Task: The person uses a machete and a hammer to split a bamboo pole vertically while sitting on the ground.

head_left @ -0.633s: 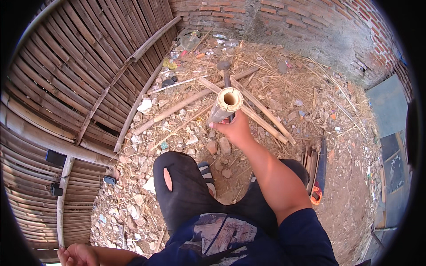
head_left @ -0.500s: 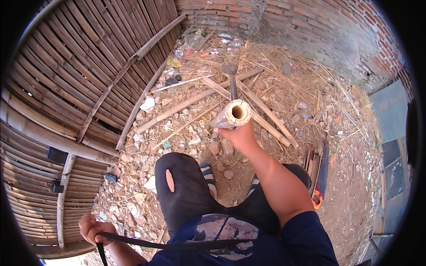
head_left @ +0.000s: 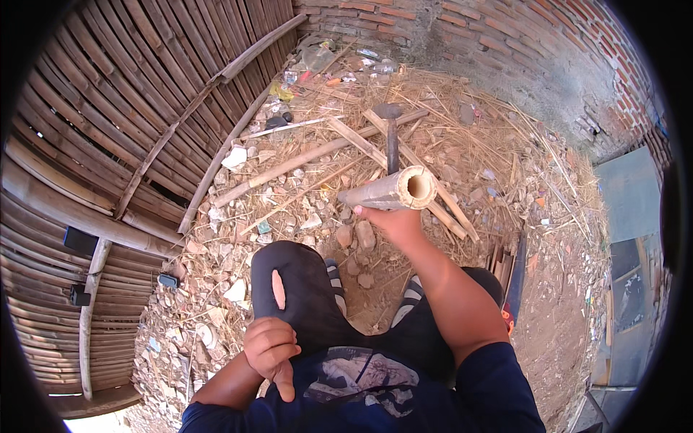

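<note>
My right hand [head_left: 395, 225] grips a thick, pale bamboo tube [head_left: 372, 191] ahead of my knees. The tube is tilted, its hollow cut end facing up and right and its other end pointing left. Just beyond it is a hammer [head_left: 393, 141] with a dark head; the near end of its handle is hidden behind the tube, so I cannot tell what supports it. Close to my shirt, my left hand [head_left: 271, 348] has curled fingers and the thumb pointing down. Nothing shows in it.
Split bamboo strips [head_left: 303, 167] lie crossed on rubble and straw. A saw [head_left: 514, 281] with an orange handle lies at right beside brown strips. A bamboo slat wall [head_left: 144, 108] bounds the left; a brick wall [head_left: 498, 43] stands behind. Grey panels [head_left: 635, 195] lean at far right.
My left hand has come in from the far left to my lap, and the black strap it held is out of sight. The bamboo tube has swung rightward and tilted more; the hammer has shifted right.
</note>
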`<act>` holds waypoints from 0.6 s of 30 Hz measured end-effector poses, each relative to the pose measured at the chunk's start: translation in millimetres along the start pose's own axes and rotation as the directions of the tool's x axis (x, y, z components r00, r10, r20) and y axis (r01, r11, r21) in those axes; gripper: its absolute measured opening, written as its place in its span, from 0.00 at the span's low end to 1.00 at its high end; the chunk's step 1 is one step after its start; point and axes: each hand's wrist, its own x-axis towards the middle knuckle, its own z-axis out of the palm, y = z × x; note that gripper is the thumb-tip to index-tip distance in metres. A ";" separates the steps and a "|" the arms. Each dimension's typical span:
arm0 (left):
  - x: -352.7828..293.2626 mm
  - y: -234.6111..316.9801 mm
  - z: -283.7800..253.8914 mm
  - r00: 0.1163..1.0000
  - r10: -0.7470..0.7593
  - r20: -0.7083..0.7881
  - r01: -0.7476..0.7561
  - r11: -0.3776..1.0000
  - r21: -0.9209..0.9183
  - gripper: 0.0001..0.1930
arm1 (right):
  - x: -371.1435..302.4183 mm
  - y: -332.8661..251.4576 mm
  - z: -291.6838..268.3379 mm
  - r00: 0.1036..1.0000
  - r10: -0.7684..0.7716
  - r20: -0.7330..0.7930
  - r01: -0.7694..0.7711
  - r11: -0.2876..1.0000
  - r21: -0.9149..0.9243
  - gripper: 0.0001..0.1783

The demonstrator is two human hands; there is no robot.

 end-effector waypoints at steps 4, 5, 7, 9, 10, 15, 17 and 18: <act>-112.6 -88.5 -39.4 0.662 -0.519 -0.541 0.684 0.713 0.154 0.16 | -7.0 -9.7 7.7 0.999 -0.004 0.037 0.006 0.999 -0.053 0.27; -152.2 -109.0 -46.3 0.291 -0.694 -0.659 0.794 0.559 -0.238 0.14 | -5.9 -12.1 11.4 0.999 -0.021 0.037 0.022 0.999 -0.042 0.27; -217.6 -140.7 -59.1 0.109 -0.729 -0.676 0.993 0.116 0.034 0.15 | -3.7 -11.6 10.6 0.997 0.050 0.059 -0.049 0.999 -0.015 0.27; -280.6 -144.7 -53.4 0.023 -0.825 -0.565 0.973 -0.113 0.203 0.21 | 1.0 -14.9 18.1 0.998 -0.004 0.055 0.008 0.997 -0.074 0.28; -300.5 -143.9 -44.7 -0.051 -0.867 -0.496 0.910 -0.245 0.335 0.26 | 0.9 -11.7 21.3 0.999 -0.024 0.049 0.029 0.994 -0.106 0.28; -357.7 -144.0 1.9 -0.366 -0.874 -0.320 0.627 -0.486 0.609 0.38 | 5.7 -8.1 23.7 0.997 0.060 0.057 -0.058 0.998 -0.039 0.28; -384.1 -150.8 16.9 -0.386 -0.844 -0.372 0.556 -0.534 0.637 0.36 | 22.5 -21.4 26.7 0.998 0.040 0.043 -0.037 0.996 -0.085 0.27; -388.0 -157.5 18.2 -0.396 -0.838 -0.375 0.540 -0.543 0.643 0.35 | 28.7 -22.8 30.2 0.999 0.038 0.014 -0.036 0.993 -0.113 0.26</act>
